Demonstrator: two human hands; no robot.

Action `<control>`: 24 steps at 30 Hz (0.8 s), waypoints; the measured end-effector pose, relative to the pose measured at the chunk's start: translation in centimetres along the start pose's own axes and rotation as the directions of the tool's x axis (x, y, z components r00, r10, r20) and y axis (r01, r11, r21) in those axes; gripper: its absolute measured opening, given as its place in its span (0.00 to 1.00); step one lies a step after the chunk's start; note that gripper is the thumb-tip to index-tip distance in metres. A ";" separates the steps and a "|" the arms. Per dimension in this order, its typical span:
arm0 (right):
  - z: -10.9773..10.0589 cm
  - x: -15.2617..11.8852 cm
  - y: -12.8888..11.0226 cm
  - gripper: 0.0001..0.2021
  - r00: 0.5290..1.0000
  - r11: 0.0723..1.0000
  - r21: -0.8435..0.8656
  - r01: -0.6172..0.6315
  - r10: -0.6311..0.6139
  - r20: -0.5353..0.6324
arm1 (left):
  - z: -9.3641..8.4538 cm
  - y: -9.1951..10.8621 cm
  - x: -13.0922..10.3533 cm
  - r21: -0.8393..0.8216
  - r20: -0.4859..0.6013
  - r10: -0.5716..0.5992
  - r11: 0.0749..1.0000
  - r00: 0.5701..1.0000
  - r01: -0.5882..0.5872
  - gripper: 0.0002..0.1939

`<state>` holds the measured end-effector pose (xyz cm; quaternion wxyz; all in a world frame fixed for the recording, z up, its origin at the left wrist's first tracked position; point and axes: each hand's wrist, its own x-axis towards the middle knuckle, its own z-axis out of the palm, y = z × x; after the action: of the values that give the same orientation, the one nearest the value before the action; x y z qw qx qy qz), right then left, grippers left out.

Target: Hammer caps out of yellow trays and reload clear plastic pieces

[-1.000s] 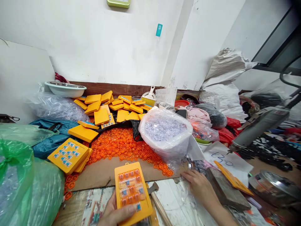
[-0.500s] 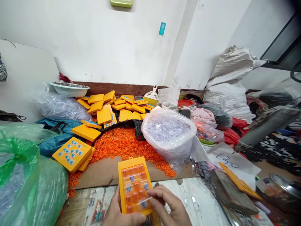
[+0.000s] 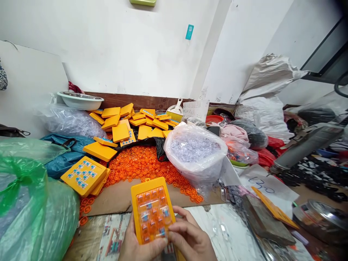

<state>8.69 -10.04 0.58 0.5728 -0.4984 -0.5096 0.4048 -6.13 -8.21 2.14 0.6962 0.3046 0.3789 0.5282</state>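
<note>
My left hand grips a shallow yellow plastic case from its left side, thumb over the lower edge. Inside the case, rows of small orange pieces sit beneath clear plastic parts, with some blue-and-white bits among them. At the case's lower right edge, the thumb and fingers of my right hand are closed together. Whatever is between those fingertips is too small or hidden to make out. Under the held case, a yellow edge and a dark patch show partly.
Loose orange rings are heaped on cardboard, beside a white bag of clear pieces. Stacked yellow cases lie left, more piled behind. A green bag crowds the left; a dark block and metal pot stand right.
The held case has shifted slightly left and up. My right fingers have moved from over the clear part in its bottom row to its right edge, and my left thumb has slid up.
</note>
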 end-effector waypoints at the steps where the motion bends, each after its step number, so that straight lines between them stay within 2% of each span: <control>1: -0.3 0.2 -0.1 0.12 0.996 0.994 -0.072 0.087 -0.087 -0.001 | 0.0 0.0 0.0 -0.005 0.004 -0.003 1.000 1.000 0.003 0.33; 2: -0.7 0.4 -0.3 0.10 0.976 0.960 -0.177 0.215 -0.218 0.007 | -0.1 0.0 0.0 -0.014 0.010 -0.010 1.000 1.000 0.010 0.33; 3: -1.1 0.6 -0.6 0.10 0.929 0.884 -0.292 0.365 -0.367 0.050 | -0.1 0.0 0.0 -0.026 0.018 -0.021 0.999 1.000 0.021 0.33; 5: -1.8 1.1 -1.5 0.10 0.770 0.636 -0.456 0.622 -0.603 0.208 | -0.1 -0.1 0.0 -0.042 0.043 -0.039 0.998 0.998 0.041 0.33; 6: -2.0 1.4 -2.0 0.09 0.694 0.524 -0.490 0.697 -0.665 0.276 | -0.1 -0.1 0.0 -0.048 0.059 -0.043 0.998 0.997 0.046 0.32; 7: -2.1 1.6 -2.5 0.08 0.641 0.447 -0.506 0.737 -0.699 0.317 | -0.1 0.0 0.0 -0.057 0.075 -0.048 0.997 0.996 0.052 0.32; 8: -2.2 1.7 -3.0 0.08 0.614 0.406 -0.515 0.755 -0.714 0.336 | 0.0 0.0 0.0 -0.070 0.092 -0.051 0.996 0.994 0.058 0.32; 14: -1.5 2.2 -4.4 0.10 0.592 0.384 -0.501 0.776 -0.718 0.365 | 0.6 0.8 -0.5 -0.131 0.143 -0.043 0.989 0.989 0.062 0.31; 17: -1.4 2.3 -4.4 0.09 0.546 0.343 -0.501 0.794 -0.765 0.341 | 0.6 0.9 -0.8 -0.121 0.131 -0.037 0.991 0.991 0.053 0.29; 19: -1.5 2.0 -4.0 0.09 0.519 0.316 -0.511 0.800 -0.791 0.323 | 0.8 1.1 -1.0 -0.114 0.099 -0.073 0.990 0.992 0.084 0.29; 20: -1.5 1.8 -3.6 0.09 0.526 0.326 -0.508 0.797 -0.789 0.319 | 0.9 1.2 -1.2 -0.116 0.078 -0.096 0.988 0.992 0.104 0.29; 21: -1.5 1.4 -3.2 0.09 0.562 0.374 -0.500 0.781 -0.770 0.301 | 1.0 1.3 -1.3 -0.122 0.057 -0.111 0.986 0.992 0.118 0.29; 22: -1.3 1.0 -2.7 0.09 0.633 0.470 -0.482 0.739 -0.730 0.259 | 1.2 1.4 -1.5 -0.129 0.035 -0.118 0.984 0.992 0.122 0.29; 24: -0.8 0.1 -1.6 0.11 0.838 0.768 -0.355 0.534 -0.537 0.097 | 1.4 1.5 -1.7 -0.113 -0.025 -0.111 0.988 0.994 0.107 0.31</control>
<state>9.38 -10.37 2.18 0.5630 -0.4325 -0.6940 0.1195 -5.93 -9.51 4.50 0.7339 0.2357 0.3757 0.5145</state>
